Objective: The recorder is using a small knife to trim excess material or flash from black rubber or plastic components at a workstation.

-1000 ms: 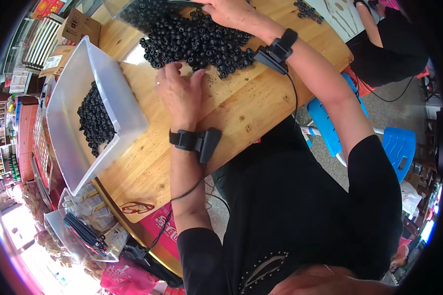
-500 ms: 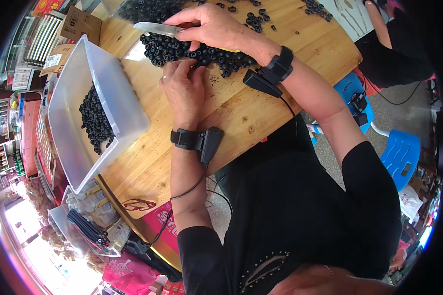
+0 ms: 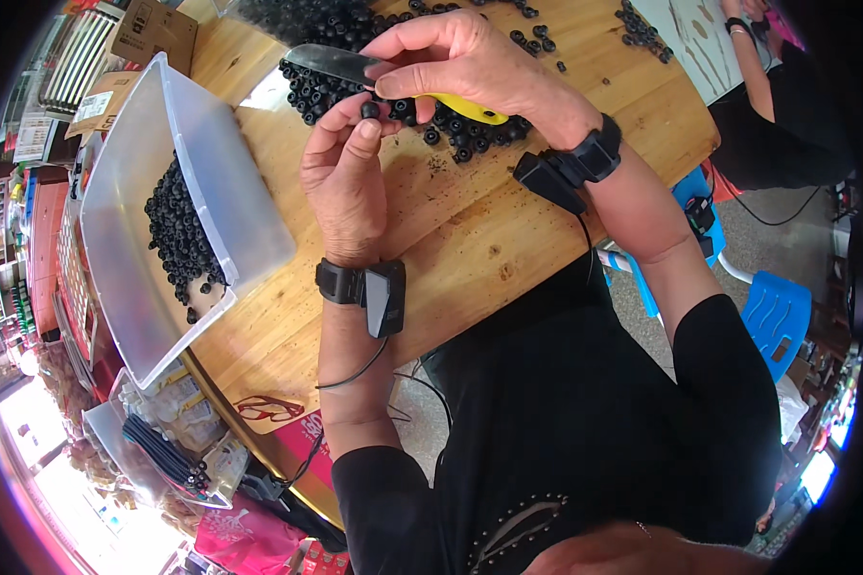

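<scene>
My left hand (image 3: 347,172) pinches one small black round piece (image 3: 370,109) between thumb and fingertips, raised above the wooden table (image 3: 470,240). My right hand (image 3: 465,62) grips a knife with a yellow handle (image 3: 470,110); its grey blade (image 3: 331,63) points left, just above the held piece. Under both hands lies a heap of several black round pieces (image 3: 355,38) on the table. Both wrists wear black bands with small boxes and cables.
A clear plastic bin (image 3: 134,240) with more black pieces (image 3: 177,235) stands at the table's left. Red glasses (image 3: 264,410) lie at the near edge. Another person's arm (image 3: 753,67) reaches in at the top right. A blue stool (image 3: 777,311) stands to the right.
Both hands have come up and toward me from the heap. My left hand has picked up one black piece, and the knife now sits right above it.
</scene>
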